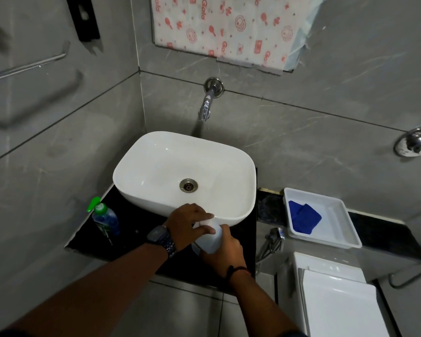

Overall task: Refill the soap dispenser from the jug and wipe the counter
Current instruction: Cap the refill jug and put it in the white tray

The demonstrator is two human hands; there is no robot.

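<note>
Barely starting here: left hand (189,222) is curling over the jug (209,239) top, right hand (225,254) is gripping its body, soap dispenser (105,220) and cloth (304,218) sitting untouched.

A glossy white ceramic basin (156,164) is set on a polished black stone counter (136,229) (chrome tap (206,105) above).

We find the basin (185,164) on the counter (139,231) beneath the tap (207,103); soap dispenser (105,218) at its left, jug (209,237) before it, tray (337,222) holding a cloth (304,218) at right.
</note>
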